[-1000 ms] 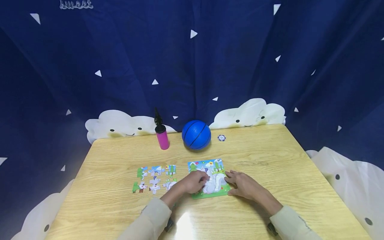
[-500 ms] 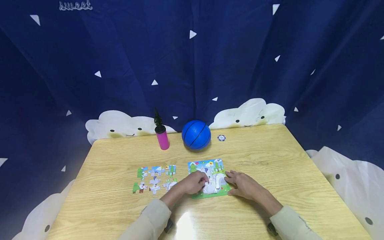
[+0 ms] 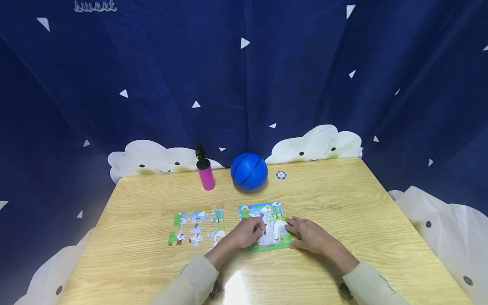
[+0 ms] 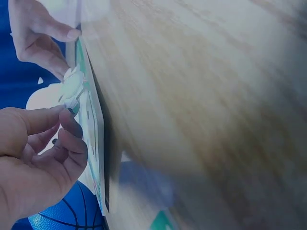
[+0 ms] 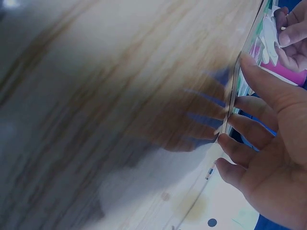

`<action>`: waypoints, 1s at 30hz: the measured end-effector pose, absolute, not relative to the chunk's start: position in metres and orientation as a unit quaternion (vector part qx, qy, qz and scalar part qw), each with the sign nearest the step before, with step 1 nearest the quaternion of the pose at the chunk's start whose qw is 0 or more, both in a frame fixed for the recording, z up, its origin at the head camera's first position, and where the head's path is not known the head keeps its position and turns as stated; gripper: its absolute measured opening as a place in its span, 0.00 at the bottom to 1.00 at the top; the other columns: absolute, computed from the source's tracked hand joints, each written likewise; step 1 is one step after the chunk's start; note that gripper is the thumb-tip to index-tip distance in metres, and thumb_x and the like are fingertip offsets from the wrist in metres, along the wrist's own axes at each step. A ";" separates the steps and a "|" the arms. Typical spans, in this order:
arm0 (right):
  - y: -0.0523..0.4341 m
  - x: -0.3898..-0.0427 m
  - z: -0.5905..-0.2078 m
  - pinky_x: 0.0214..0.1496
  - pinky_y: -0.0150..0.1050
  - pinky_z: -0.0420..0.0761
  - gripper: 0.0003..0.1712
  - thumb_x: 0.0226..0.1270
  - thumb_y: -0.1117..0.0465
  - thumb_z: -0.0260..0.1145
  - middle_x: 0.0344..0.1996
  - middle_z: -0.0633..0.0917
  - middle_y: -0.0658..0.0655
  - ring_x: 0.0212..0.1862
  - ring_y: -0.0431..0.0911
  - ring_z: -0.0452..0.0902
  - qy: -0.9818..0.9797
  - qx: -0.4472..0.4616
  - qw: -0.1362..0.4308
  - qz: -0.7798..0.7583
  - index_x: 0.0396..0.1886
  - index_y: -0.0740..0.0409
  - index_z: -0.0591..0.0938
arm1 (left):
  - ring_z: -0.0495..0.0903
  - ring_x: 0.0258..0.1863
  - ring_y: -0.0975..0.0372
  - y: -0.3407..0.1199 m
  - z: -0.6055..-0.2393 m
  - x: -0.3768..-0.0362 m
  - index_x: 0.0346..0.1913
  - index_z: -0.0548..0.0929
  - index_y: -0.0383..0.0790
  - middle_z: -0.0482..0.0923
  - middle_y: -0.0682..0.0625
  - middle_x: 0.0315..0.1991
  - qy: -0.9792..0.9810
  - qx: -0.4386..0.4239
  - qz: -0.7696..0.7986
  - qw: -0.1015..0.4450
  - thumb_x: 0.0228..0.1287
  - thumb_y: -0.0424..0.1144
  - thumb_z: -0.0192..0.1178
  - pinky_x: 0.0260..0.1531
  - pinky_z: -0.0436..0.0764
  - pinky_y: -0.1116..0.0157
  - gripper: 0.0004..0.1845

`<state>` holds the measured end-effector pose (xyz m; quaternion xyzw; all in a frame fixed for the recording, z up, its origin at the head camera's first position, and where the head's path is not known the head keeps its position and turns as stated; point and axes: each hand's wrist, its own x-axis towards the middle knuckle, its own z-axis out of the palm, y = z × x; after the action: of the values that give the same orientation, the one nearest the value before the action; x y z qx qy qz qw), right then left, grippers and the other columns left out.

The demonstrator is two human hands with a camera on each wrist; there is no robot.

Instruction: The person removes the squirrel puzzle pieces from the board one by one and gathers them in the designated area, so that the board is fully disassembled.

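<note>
My left hand is over the left part of a picture puzzle board showing a grey squirrel-like animal, trees and grass. Thumb and fingers pinch a pale puzzle piece, seen tilted up at the board's surface in the left wrist view. The right wrist view shows this piece edge-on beyond the board's edge. At the right side of the board, my right hand rests with fingers spread and slightly bent, its fingertips along the edge.
Several loose puzzle pieces lie in rows left of the board, some partly behind my left forearm. Toward the back of the wooden table stand a pink hand pump and a blue ball, with a poker chip beside the ball.
The pinched piece has changed its tilt over the board. My left forearm has shifted slightly, uncovering a bit more of a loose piece. My right hand keeps its place.
</note>
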<state>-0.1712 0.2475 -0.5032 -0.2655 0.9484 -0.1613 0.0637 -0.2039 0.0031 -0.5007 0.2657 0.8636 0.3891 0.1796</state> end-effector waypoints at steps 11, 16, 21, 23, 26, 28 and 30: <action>0.248 -0.172 -0.501 0.62 0.57 0.69 0.33 0.54 0.51 0.71 0.62 0.74 0.66 0.63 0.64 0.68 0.949 -0.265 0.070 -0.153 0.56 0.66 0.78 | 0.72 0.19 0.66 -0.015 -0.485 -0.206 0.36 0.78 0.36 0.76 0.49 0.30 0.837 0.276 0.431 0.193 0.69 0.29 0.50 0.20 0.74 0.73 0.06; 0.248 -0.172 -0.501 0.62 0.57 0.69 0.33 0.54 0.51 0.71 0.62 0.74 0.66 0.63 0.64 0.68 0.949 -0.265 0.070 -0.153 0.56 0.66 0.78 | 0.70 0.20 0.68 -0.035 -0.480 -0.208 0.37 0.79 0.37 0.79 0.49 0.33 0.845 0.291 0.410 0.178 0.70 0.31 0.50 0.23 0.72 0.72 0.07; 0.248 -0.171 -0.502 0.62 0.57 0.69 0.33 0.54 0.51 0.71 0.62 0.74 0.66 0.63 0.64 0.68 0.950 -0.265 0.073 -0.151 0.56 0.66 0.78 | 0.71 0.23 0.67 -0.061 -0.479 -0.210 0.37 0.78 0.39 0.78 0.50 0.32 0.852 0.290 0.401 0.172 0.70 0.33 0.51 0.24 0.73 0.71 0.06; 0.248 -0.171 -0.502 0.62 0.58 0.69 0.34 0.54 0.51 0.71 0.62 0.74 0.66 0.63 0.65 0.68 0.949 -0.267 0.073 -0.149 0.56 0.66 0.78 | 0.73 0.23 0.66 -0.073 -0.480 -0.211 0.37 0.78 0.38 0.78 0.50 0.31 0.853 0.286 0.401 0.172 0.70 0.33 0.51 0.24 0.74 0.71 0.06; 0.247 -0.171 -0.502 0.62 0.58 0.69 0.33 0.54 0.51 0.71 0.62 0.74 0.66 0.63 0.65 0.68 0.950 -0.266 0.073 -0.149 0.56 0.66 0.78 | 0.74 0.23 0.64 -0.091 -0.480 -0.212 0.38 0.78 0.37 0.77 0.50 0.32 0.856 0.279 0.398 0.174 0.70 0.32 0.51 0.24 0.75 0.70 0.05; 0.247 -0.171 -0.502 0.62 0.57 0.69 0.33 0.54 0.51 0.71 0.62 0.74 0.66 0.64 0.64 0.68 0.950 -0.263 0.075 -0.150 0.56 0.66 0.78 | 0.76 0.25 0.61 -0.103 -0.480 -0.212 0.38 0.78 0.36 0.77 0.49 0.32 0.858 0.276 0.395 0.176 0.70 0.32 0.51 0.25 0.75 0.71 0.05; 0.246 -0.171 -0.502 0.63 0.57 0.69 0.33 0.54 0.51 0.71 0.62 0.74 0.66 0.64 0.64 0.68 0.951 -0.260 0.076 -0.150 0.56 0.66 0.78 | 0.77 0.25 0.58 -0.115 -0.478 -0.212 0.38 0.77 0.36 0.77 0.48 0.33 0.859 0.272 0.394 0.179 0.70 0.32 0.51 0.22 0.75 0.71 0.05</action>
<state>-0.1710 0.2464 -0.5018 -0.2603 0.9508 -0.1501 0.0756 -0.2123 -0.1148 -0.4783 0.2720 0.8592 0.3944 0.1794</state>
